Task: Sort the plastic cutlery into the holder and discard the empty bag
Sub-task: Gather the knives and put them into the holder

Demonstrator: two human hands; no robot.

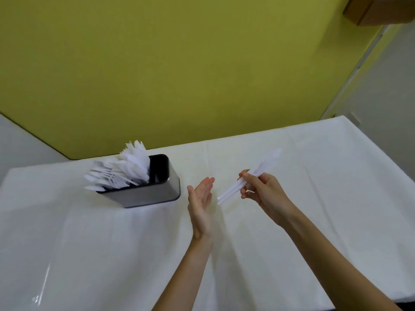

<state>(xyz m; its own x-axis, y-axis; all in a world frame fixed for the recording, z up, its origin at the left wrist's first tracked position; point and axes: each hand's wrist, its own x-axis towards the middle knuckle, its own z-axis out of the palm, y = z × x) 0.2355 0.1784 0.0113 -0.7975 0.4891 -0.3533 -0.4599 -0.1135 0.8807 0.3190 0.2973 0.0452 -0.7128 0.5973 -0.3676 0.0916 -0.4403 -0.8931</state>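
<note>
A grey metal holder [152, 194] with a black rim stands on the white table [314, 187], left of centre. White plastic forks and knives [125, 169] fill its left and middle compartments; the right compartment looks dark and empty. My right hand [262, 191] grips a small bundle of white plastic cutlery [244, 180] above the table, handles pointing down to the left. To the left of the bundle my left hand [201, 205] is held edge-on with straight fingers, palm facing the handle ends, touching nothing. No bag is in view.
A yellow-green wall [179, 75] rises right behind the table's far edge. A brown box or shelf corner [381, 10] juts out at the top right. The table's right edge drops off beside a pale wall.
</note>
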